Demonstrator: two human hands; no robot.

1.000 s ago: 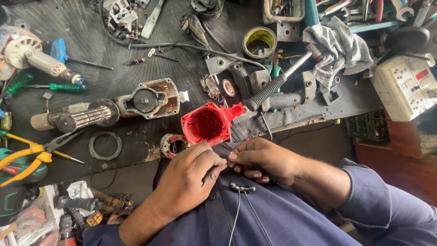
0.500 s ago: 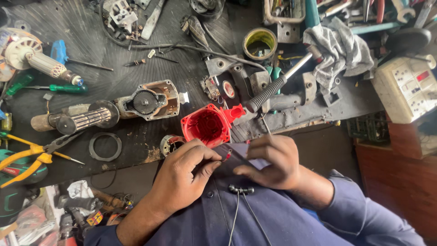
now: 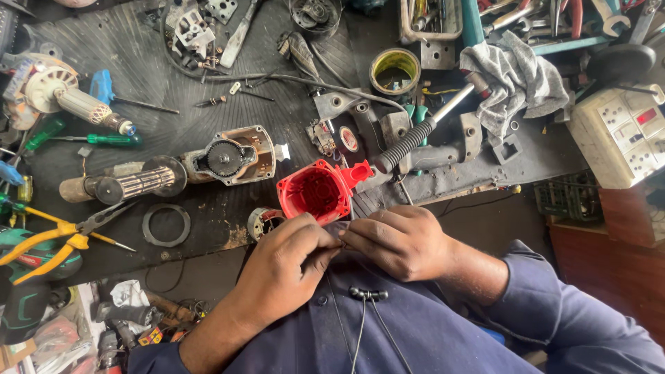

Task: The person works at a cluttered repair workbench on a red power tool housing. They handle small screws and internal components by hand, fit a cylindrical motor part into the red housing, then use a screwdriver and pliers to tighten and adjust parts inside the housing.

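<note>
Both hands pinch together at one small, thin item, too small to identify, held close to the chest.

Left hand has its thumb and forefinger closed at the meeting point with the right hand, whose fingers curl shut over the same spot; a thin wire-like piece seems to run between them, though I cannot tell what it is. Compared with half a second ago, the hands sit tighter together and slightly lower against the blue shirt, which suggests fine work at the fingertips now in hand. Red plastic housing stands open just above the knuckles at the bench edge, untouched. Nearby lie a geared motor assembly, a black ring, yellow-handled pliers and a grey rag.
</note>
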